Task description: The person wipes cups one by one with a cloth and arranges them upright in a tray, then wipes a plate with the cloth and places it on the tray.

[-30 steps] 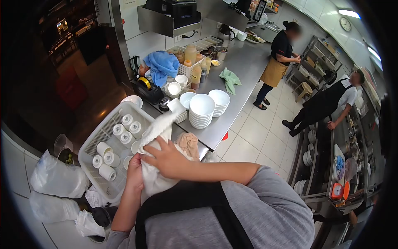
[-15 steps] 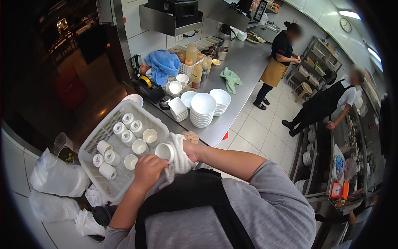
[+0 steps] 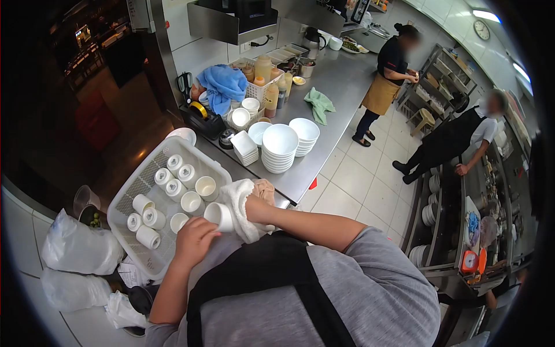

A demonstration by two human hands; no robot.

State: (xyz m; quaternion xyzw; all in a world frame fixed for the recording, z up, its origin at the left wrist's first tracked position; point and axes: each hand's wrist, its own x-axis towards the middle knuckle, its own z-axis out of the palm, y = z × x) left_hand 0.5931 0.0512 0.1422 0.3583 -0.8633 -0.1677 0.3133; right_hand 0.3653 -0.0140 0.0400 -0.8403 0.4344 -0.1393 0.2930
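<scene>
A small white cup (image 3: pixel 217 217) is tilted over the near right rim of a white plastic basket (image 3: pixel 128 246). My left hand (image 3: pixel 195 238) pinches the cup at its side. Around my right hand (image 3: pixel 260 210) a white cloth (image 3: pixel 237 202) is bunched, its fingers largely hidden in the fabric, and the cloth presses against the cup's outer end. A beige cloth (image 3: pixel 264 189) shows just behind it. Several more white cups (image 3: pixel 174 188) sit in the basket, some upside down, some upright and some lying on their sides.
Stacked white bowls (image 3: pixel 280 147), square dishes (image 3: pixel 245 146), sauce bottles (image 3: pixel 271 99), a blue cloth (image 3: pixel 222 87) and a green cloth (image 3: pixel 319 105) occupy the steel counter (image 3: pixel 347 78). Plastic bags (image 3: pixel 82 243) lie to the left. Two co-workers (image 3: pixel 388 75) stand further off.
The cup has moved slightly left, away from the cloth, and now shows more of its outside. The cloth has opened out around my right hand, and the view has shifted a little.
</scene>
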